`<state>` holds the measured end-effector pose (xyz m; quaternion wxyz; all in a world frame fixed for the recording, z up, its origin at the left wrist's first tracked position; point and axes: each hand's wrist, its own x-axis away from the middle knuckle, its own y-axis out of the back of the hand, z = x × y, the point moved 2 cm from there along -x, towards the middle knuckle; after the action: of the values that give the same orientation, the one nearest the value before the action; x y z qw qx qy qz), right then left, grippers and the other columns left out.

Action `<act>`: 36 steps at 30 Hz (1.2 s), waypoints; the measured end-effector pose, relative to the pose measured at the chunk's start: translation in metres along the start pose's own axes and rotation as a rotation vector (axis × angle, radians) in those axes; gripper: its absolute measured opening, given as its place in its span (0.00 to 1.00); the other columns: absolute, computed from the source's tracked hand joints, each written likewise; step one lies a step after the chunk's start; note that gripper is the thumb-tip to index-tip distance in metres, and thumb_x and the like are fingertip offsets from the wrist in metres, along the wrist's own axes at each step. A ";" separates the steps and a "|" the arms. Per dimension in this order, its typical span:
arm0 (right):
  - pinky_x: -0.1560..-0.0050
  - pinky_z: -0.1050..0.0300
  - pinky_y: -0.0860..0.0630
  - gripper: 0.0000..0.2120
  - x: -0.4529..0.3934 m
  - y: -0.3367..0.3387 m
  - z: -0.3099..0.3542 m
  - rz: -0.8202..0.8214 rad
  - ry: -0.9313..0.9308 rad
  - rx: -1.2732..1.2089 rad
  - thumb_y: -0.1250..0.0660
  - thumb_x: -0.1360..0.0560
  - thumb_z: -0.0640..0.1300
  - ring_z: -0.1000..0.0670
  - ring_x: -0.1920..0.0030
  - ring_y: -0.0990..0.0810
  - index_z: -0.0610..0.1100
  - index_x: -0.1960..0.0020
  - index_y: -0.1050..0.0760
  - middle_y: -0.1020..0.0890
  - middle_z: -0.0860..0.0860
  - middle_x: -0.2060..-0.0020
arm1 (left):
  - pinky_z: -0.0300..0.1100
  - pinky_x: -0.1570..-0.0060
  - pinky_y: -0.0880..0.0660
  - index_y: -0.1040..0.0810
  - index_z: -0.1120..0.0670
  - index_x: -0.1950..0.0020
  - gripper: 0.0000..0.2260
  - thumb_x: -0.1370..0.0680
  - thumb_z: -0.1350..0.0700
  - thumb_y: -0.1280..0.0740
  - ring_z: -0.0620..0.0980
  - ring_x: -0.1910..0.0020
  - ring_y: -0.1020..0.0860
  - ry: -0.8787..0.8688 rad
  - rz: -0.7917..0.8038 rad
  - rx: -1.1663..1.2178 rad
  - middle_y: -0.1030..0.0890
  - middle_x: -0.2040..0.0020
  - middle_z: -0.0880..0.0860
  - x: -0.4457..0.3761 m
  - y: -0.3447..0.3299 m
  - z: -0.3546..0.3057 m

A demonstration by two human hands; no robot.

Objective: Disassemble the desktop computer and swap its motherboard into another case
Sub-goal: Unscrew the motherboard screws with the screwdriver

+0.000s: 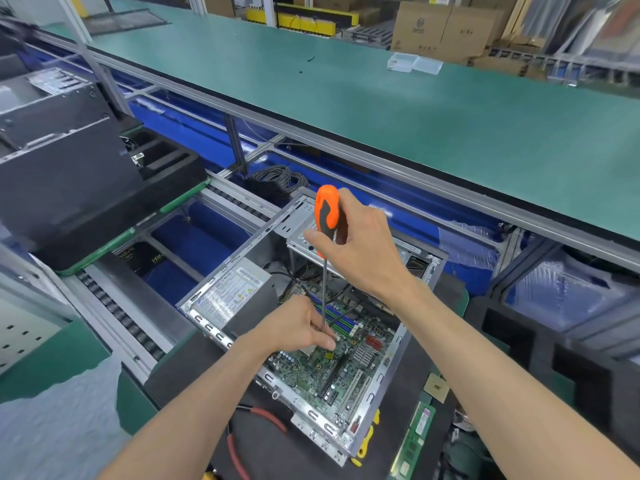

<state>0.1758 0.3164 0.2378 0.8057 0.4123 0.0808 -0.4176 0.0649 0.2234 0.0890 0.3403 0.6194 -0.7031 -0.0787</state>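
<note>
One long screwdriver [325, 237], with a ribbed orange-and-black handle and a thin steel shaft, is gripped by the right hand [360, 244]. Its shaft is pinched low by the left hand [301, 327] over the green motherboard [346, 362], seated in one open sheet-metal case [311, 420].

green workbench [381, 98] | blue-lined conveyor frame [194, 237] | cardboard boxes [446, 26] stacked behind

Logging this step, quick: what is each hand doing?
Left hand: pinches the screwdriver shaft.
Right hand: grips the orange screwdriver handle.
</note>
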 end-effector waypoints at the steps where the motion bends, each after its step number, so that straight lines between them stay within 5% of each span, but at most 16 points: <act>1: 0.69 0.57 0.32 0.14 0.000 0.001 -0.001 0.017 0.003 -0.021 0.30 0.26 0.53 0.49 0.70 0.30 0.50 0.51 0.34 0.28 0.49 0.70 | 0.35 0.64 0.26 0.12 0.53 0.57 0.06 0.30 0.52 0.21 0.36 0.65 0.21 0.004 0.028 -0.040 0.16 0.63 0.36 -0.001 -0.001 -0.001; 3: 0.69 0.54 0.31 0.18 0.000 0.003 -0.003 0.041 -0.006 -0.072 0.29 0.25 0.49 0.48 0.71 0.29 0.53 0.41 0.36 0.29 0.46 0.69 | 0.40 0.58 0.22 0.12 0.48 0.62 0.03 0.31 0.51 0.20 0.41 0.59 0.18 0.025 0.076 -0.084 0.14 0.59 0.41 -0.001 -0.003 0.000; 6: 0.67 0.48 0.29 0.19 0.003 0.003 -0.006 0.065 0.009 -0.051 0.31 0.23 0.47 0.47 0.70 0.30 0.55 0.38 0.37 0.30 0.43 0.69 | 0.32 0.58 0.25 0.16 0.39 0.71 0.11 0.31 0.51 0.21 0.40 0.57 0.17 -0.008 0.163 -0.153 0.14 0.58 0.41 0.001 -0.007 0.001; 8: 0.68 0.47 0.30 0.17 0.008 0.001 -0.009 0.091 0.021 -0.051 0.32 0.22 0.47 0.48 0.71 0.30 0.54 0.39 0.37 0.31 0.43 0.70 | 0.28 0.62 0.28 0.13 0.47 0.64 0.03 0.31 0.53 0.21 0.35 0.62 0.19 -0.003 0.225 -0.177 0.16 0.62 0.36 0.001 -0.010 0.001; 12: 0.68 0.50 0.33 0.15 0.015 -0.005 -0.012 0.136 0.022 -0.072 0.33 0.21 0.47 0.48 0.71 0.32 0.53 0.40 0.37 0.32 0.43 0.71 | 0.27 0.66 0.29 0.12 0.51 0.55 0.09 0.33 0.51 0.20 0.34 0.67 0.21 -0.028 0.286 -0.260 0.17 0.65 0.34 0.001 -0.014 0.001; 17: 0.69 0.60 0.35 0.16 0.016 -0.011 -0.010 0.157 0.028 -0.069 0.32 0.22 0.45 0.50 0.71 0.30 0.51 0.40 0.37 0.33 0.51 0.73 | 0.24 0.65 0.30 0.12 0.49 0.56 0.08 0.33 0.51 0.20 0.33 0.64 0.20 -0.041 0.329 -0.256 0.17 0.63 0.36 -0.001 -0.016 0.003; 28: 0.70 0.63 0.35 0.16 0.022 -0.021 -0.011 0.208 0.000 -0.103 0.31 0.23 0.46 0.51 0.71 0.30 0.53 0.41 0.36 0.30 0.55 0.72 | 0.27 0.65 0.29 0.13 0.55 0.58 0.06 0.33 0.58 0.20 0.37 0.68 0.21 -0.011 0.443 -0.229 0.15 0.65 0.46 -0.002 -0.022 0.005; 36: 0.70 0.56 0.32 0.17 0.025 -0.025 -0.010 0.235 -0.001 -0.125 0.31 0.23 0.47 0.48 0.71 0.30 0.53 0.41 0.37 0.29 0.46 0.72 | 0.25 0.63 0.28 0.14 0.57 0.58 0.06 0.32 0.60 0.21 0.34 0.66 0.21 0.062 0.521 -0.282 0.15 0.62 0.43 -0.006 -0.026 0.012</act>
<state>0.1751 0.3006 0.2048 0.8731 0.3678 0.0576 -0.3147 0.0795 0.2193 0.0637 0.4532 0.3667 -0.8098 -0.0666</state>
